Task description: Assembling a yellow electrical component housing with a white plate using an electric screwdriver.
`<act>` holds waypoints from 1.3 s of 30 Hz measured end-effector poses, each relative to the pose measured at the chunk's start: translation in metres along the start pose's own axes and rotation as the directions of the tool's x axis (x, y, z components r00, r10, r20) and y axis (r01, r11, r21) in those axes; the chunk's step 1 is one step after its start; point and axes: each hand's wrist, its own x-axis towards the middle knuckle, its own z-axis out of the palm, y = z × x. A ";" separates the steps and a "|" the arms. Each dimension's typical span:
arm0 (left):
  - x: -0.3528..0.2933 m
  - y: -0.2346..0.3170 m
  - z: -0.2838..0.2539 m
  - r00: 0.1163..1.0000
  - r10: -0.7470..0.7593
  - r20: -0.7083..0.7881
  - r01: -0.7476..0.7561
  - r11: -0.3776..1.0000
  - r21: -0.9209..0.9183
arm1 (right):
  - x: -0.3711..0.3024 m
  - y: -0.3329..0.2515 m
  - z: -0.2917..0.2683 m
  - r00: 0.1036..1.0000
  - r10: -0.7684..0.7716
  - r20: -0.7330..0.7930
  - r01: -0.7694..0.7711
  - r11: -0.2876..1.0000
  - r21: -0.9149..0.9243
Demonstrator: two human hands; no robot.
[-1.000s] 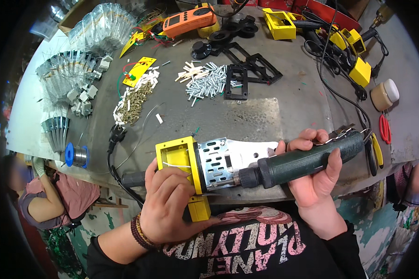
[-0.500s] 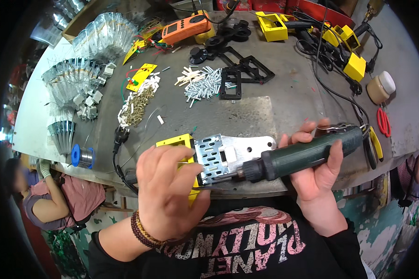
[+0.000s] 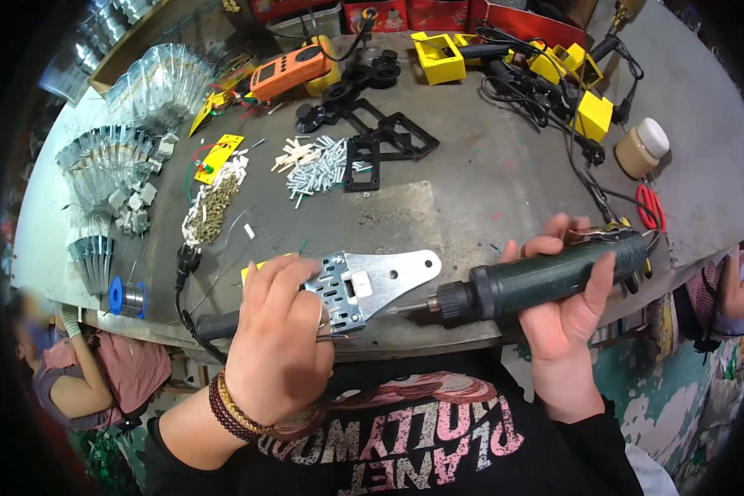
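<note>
My left hand (image 3: 285, 331) is closed around a tool with a yellow housing (image 3: 260, 269), mostly hidden under my fingers. From it a slotted metal bracket (image 3: 332, 289) and a tapered silver plate (image 3: 395, 274) with holes stick out to the right. A small white block (image 3: 361, 283) sits on the bracket. My right hand (image 3: 566, 310) grips a dark green electric screwdriver (image 3: 554, 277) from below, fingers wrapped round its body. Its bit (image 3: 409, 307) points left, close to the plate's lower edge; contact cannot be made out.
Behind lie piles of screws (image 3: 318, 169), brass-coloured parts (image 3: 211, 211) and black frames (image 3: 388, 136). An orange multimeter (image 3: 285, 74), yellow housings (image 3: 438, 58), a jar (image 3: 641, 149) and red-handled scissors (image 3: 651, 207) stand around. A solder spool (image 3: 128, 298) sits left. Another person (image 3: 99, 372) is beyond the table.
The screwdriver bit has come away from the bracket, leaving a wider gap between the screwdriver and my left hand. My left hand and the tool have shifted left, and the view has shifted.
</note>
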 end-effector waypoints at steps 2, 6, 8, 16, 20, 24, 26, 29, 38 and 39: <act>-0.001 0.000 -0.004 1.000 0.011 0.011 -0.012 0.996 0.088 | 0.003 0.010 -0.002 0.999 0.045 0.007 -0.046 0.998 0.035; -0.010 -0.011 0.011 0.996 0.044 -0.073 -0.046 0.999 -0.024 | 0.010 0.034 -0.002 0.992 0.129 0.010 -0.130 0.986 0.101; -0.012 -0.012 0.016 0.993 0.041 -0.114 -0.045 0.998 -0.039 | 0.013 0.042 -0.002 0.989 0.150 0.020 -0.151 0.983 0.105; -0.009 -0.005 0.014 0.989 0.039 -0.141 -0.041 0.999 -0.007 | 0.014 0.054 -0.003 0.985 0.175 0.009 -0.174 0.977 0.125; -0.011 -0.007 0.015 0.990 0.032 -0.134 -0.031 0.999 0.007 | 0.016 0.056 0.002 0.980 0.197 -0.038 -0.193 0.978 0.082; -0.010 -0.009 0.017 0.989 0.046 -0.141 -0.049 0.999 -0.013 | 0.018 0.056 -0.004 0.981 0.195 0.008 -0.195 0.976 0.100; -0.011 -0.011 0.019 0.986 0.059 -0.157 -0.066 0.997 -0.036 | 0.020 0.056 -0.005 0.976 0.214 0.037 -0.216 0.971 0.106; -0.011 -0.014 0.020 0.986 0.079 -0.150 -0.086 0.996 -0.035 | 0.021 0.056 -0.008 0.973 0.219 0.072 -0.226 0.968 0.107; -0.012 -0.013 0.021 0.986 0.056 -0.158 -0.063 0.997 -0.045 | 0.021 0.057 -0.012 0.968 0.221 0.116 -0.231 0.970 0.079; -0.012 -0.014 0.021 0.985 0.057 -0.163 -0.065 0.997 -0.044 | 0.022 0.056 -0.012 0.969 0.220 0.115 -0.230 0.970 0.080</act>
